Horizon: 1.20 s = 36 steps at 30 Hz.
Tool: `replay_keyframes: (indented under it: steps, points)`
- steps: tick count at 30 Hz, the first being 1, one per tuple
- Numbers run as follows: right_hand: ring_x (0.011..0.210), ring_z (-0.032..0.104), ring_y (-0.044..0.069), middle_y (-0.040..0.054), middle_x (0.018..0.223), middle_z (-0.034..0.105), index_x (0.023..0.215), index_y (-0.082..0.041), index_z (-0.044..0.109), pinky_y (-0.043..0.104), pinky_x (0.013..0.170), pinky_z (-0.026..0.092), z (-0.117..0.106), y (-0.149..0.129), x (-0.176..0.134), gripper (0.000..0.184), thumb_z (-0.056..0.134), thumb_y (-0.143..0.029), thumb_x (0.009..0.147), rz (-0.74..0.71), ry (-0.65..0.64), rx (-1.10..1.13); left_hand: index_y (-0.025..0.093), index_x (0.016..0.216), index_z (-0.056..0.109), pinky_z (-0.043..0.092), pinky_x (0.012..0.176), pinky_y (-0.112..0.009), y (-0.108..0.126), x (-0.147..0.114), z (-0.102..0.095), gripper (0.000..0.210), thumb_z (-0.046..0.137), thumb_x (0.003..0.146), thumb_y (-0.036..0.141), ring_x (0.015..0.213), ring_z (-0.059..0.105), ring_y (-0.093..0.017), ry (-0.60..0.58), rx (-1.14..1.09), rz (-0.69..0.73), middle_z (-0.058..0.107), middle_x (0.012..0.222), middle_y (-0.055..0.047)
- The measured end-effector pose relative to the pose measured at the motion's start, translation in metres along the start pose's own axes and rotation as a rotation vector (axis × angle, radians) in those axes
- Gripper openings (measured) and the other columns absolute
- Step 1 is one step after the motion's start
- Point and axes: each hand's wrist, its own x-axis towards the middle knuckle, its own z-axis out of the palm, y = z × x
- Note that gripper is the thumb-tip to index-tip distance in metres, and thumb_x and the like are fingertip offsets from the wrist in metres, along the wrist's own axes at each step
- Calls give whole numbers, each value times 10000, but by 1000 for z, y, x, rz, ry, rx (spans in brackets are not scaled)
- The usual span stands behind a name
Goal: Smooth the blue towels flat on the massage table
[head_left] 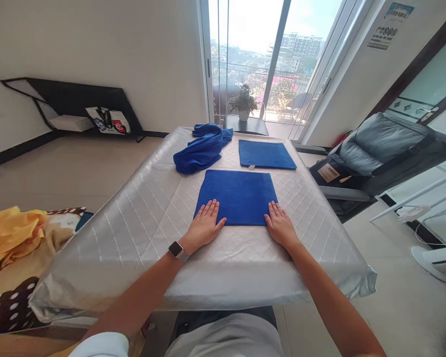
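Observation:
A blue cloth (241, 196), folded or laid out as a flat rectangle, lies on the table close in front of me. My left hand (207, 220) presses flat on its near left corner, fingers stretched out. On the near right corner rests my right hand (280, 220), also flat with fingers extended. Behind it, to the right, is a second flat blue cloth (266, 153) with a small white tag at its near edge. A crumpled blue cloth (202, 148) lies in a loose heap at the far left of the table.
A silvery quilted cover (144, 218) drapes over the table. Beyond the far edge a potted plant (244, 101) stands on a chair before the glass door. A dark armchair (367, 153) is on the right; yellow fabric (15, 233) lies at the left.

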Motion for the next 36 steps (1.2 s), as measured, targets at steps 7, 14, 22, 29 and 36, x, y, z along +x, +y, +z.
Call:
replay_keyframes:
  steps: [7, 14, 22, 29, 36]
  points:
    - [1586, 178, 248, 102, 1713, 184, 1646, -109, 233, 465, 1276, 190, -6, 3, 2, 676, 175, -459, 1071, 1, -80, -25, 78, 1630, 232, 148, 1291, -452, 0, -1, -1, 769, 232, 1039, 570, 1585, 170, -272, 3, -5, 5, 206, 1702, -147]
    - [1582, 193, 256, 117, 1708, 199, 1636, -82, 260, 441, 1273, 196, -36, -1, 47, 695, 177, -477, 1070, -5, -88, -5, 32, 1616, 252, 131, 1298, -435, 3, -2, -4, 776, 237, 1041, 553, 1587, 158, -262, -18, 11, -14, 194, 1699, -160]
    - [1584, 179, 273, 141, 1708, 202, 1630, -34, 236, 451, 1279, 168, -9, 0, 81, 684, 177, -435, 1078, 62, -29, 37, 77, 1630, 236, 162, 1295, -450, 0, -5, -1, 771, 231, 1037, 571, 1584, 177, -261, 4, 29, -9, 216, 1702, -136]
    - [1589, 158, 253, 139, 1711, 181, 1631, -31, 225, 443, 1281, 158, -8, 2, 78, 685, 175, -430, 1077, 58, -42, 58, 65, 1632, 216, 156, 1294, -461, 0, -6, -2, 786, 227, 1038, 580, 1587, 154, -263, -35, 43, -25, 181, 1706, -150]
    - [1590, 149, 253, 132, 1715, 176, 1632, -28, 221, 437, 1284, 144, -10, 0, 77, 680, 196, -426, 1081, 62, -49, 71, 36, 1607, 282, 258, 1265, -469, -5, -12, -14, 829, 242, 1035, 634, 1568, 221, -301, -105, 95, -29, 230, 1685, -188]
